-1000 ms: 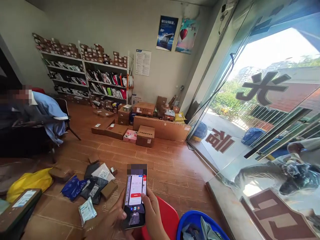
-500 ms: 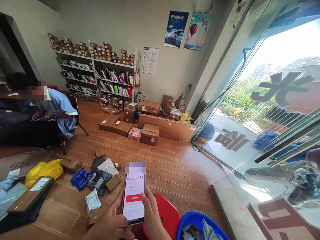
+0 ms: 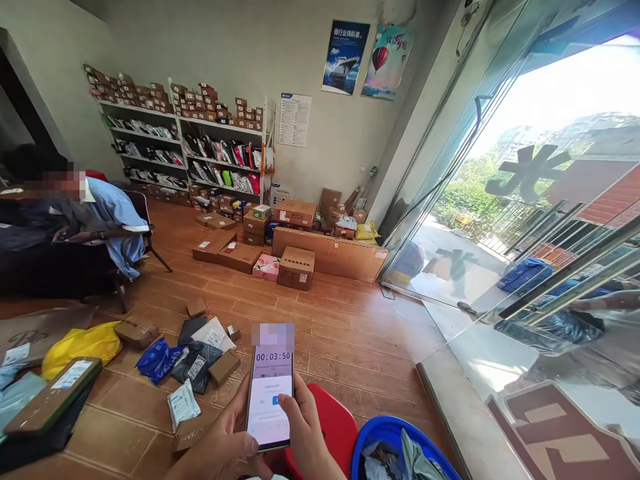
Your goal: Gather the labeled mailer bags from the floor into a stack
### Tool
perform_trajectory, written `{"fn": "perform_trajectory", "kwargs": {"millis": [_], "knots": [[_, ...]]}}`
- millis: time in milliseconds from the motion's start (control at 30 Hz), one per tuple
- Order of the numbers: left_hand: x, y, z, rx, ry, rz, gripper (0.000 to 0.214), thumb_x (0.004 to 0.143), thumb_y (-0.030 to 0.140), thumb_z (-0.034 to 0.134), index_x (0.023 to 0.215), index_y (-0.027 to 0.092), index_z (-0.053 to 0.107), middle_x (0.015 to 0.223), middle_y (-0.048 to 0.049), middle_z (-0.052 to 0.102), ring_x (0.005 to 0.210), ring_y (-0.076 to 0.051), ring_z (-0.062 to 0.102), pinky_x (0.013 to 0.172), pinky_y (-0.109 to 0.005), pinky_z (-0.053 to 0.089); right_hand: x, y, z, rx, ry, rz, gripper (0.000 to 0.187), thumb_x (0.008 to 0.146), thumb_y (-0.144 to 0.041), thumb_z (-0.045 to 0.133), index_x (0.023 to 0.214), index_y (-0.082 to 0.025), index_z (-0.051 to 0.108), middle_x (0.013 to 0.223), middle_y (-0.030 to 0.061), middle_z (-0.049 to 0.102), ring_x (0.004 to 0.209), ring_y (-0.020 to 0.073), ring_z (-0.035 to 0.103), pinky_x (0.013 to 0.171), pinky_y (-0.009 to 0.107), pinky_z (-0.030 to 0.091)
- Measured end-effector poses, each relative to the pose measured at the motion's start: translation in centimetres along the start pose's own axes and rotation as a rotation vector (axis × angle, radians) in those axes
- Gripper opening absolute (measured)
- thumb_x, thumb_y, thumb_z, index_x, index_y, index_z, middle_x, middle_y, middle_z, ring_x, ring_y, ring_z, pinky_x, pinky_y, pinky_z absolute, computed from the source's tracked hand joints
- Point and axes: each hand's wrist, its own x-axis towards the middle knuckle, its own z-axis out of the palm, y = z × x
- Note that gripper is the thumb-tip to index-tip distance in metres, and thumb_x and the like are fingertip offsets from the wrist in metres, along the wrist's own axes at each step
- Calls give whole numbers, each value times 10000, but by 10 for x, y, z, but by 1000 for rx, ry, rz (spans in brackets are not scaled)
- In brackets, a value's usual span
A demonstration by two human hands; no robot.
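Since half a second ago the screen has changed while we grip the phone low in front of us with our left hand, right hand thumb tapping; it could slip onto the red stool.

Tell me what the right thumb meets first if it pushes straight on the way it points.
The right hand has its thumb at the phone screen, apparently over the blue button; whether it already touches is unclear.
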Motion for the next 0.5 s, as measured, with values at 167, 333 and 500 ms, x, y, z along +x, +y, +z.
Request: {"fn": "perform_trajectory", "kwargs": {"millis": [167, 333, 500], "knots": [[2, -1, -2, -35, 64, -54, 1334, 518, 134, 681, 1443, 302, -266, 1500, -172, 353, 1172, -376, 557, 524, -301, 560, 0, -15, 0, 4, 39, 46, 563, 663, -587, 627, 1068, -200, 681, 1053, 77, 687, 1009, 284, 582, 889, 379, 449], [4, 0, 2, 31, 78, -61, 1291, 527, 124, 605, 1431, 242, -310, 1483, -168, 382, 1203, -363, 520, 520, -306, 551, 22, -34, 7, 112, 71, 41, 570, 580, -681, 699, 796, -155, 673, 687, 19, 630, 616, 139, 493, 603, 259, 399], [4, 5, 8, 107, 75, -65, 1284, 498, 123, 571, 1439, 208, -299, 1479, -176, 374, 1216, -378, 494, 527, -314, 556, 39, -38, 9, 108, 73, -1, 623, 586, -743, 680, 738, -141, 625, 623, 1, 561, 566, 106, 421, 544, 237, 321]]}}
